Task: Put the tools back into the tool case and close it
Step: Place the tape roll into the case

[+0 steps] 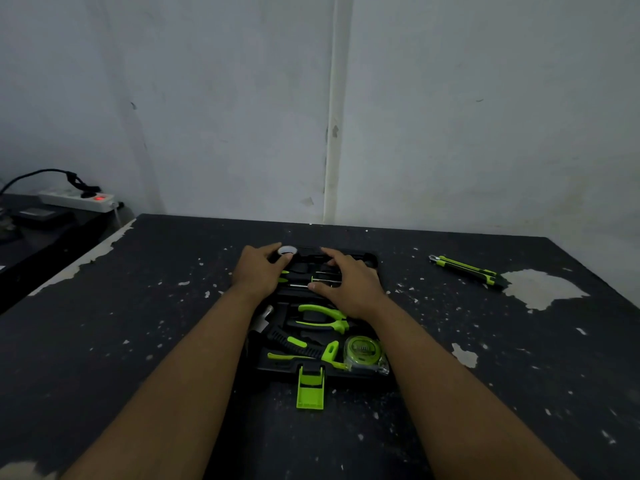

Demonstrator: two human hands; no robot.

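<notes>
A black tool case (370,259) lies open on the dark table, its green latch (310,389) hanging over the near edge. Inside sit green-handled pliers (325,317), a tape measure (365,351), a hammer (291,341) and screwdrivers (298,280). My left hand (258,271) rests on the case's far left part, fingers around a white tape roll (287,251). My right hand (349,282) lies flat, fingers spread, over the screwdrivers. A green and black utility knife (465,270) lies outside the case, far right on the table.
The table (138,323) is black with chipped paint patches and butts against a white wall. A white power strip (78,199) with a red light and black cable sits on a lower surface at the far left.
</notes>
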